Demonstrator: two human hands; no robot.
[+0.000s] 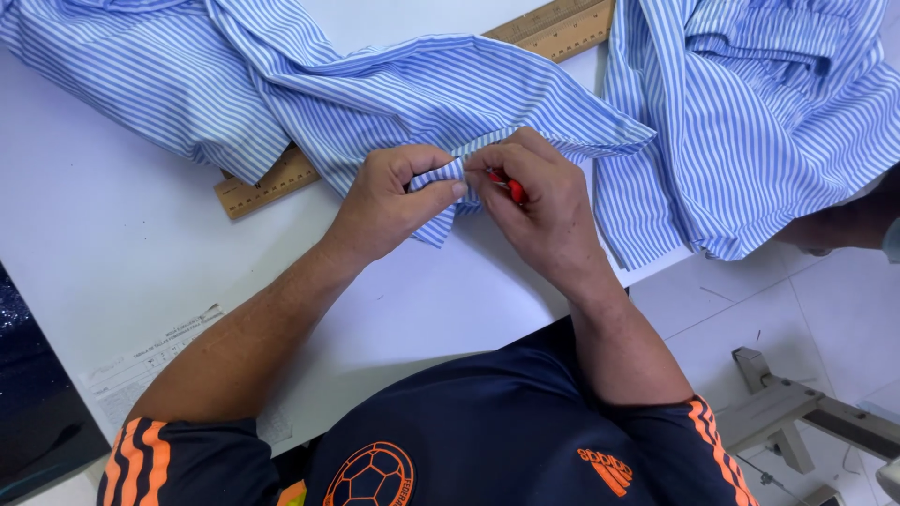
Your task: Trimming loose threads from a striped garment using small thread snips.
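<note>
A blue-and-white striped garment [412,89] lies spread over the white table [103,225]. My left hand [389,201] pinches a folded edge of the striped cloth between thumb and fingers. My right hand [539,201] meets it at the same fold and grips a small red-handled tool [511,187], mostly hidden inside the fingers. The two hands touch at the cloth edge.
A long wooden ruler [272,183] runs diagonally under the cloth to the top right. More striped fabric [759,112] hangs off the table's right edge. A printed paper sheet [141,370] is stuck near the front edge. A metal stand [797,412] is on the tiled floor.
</note>
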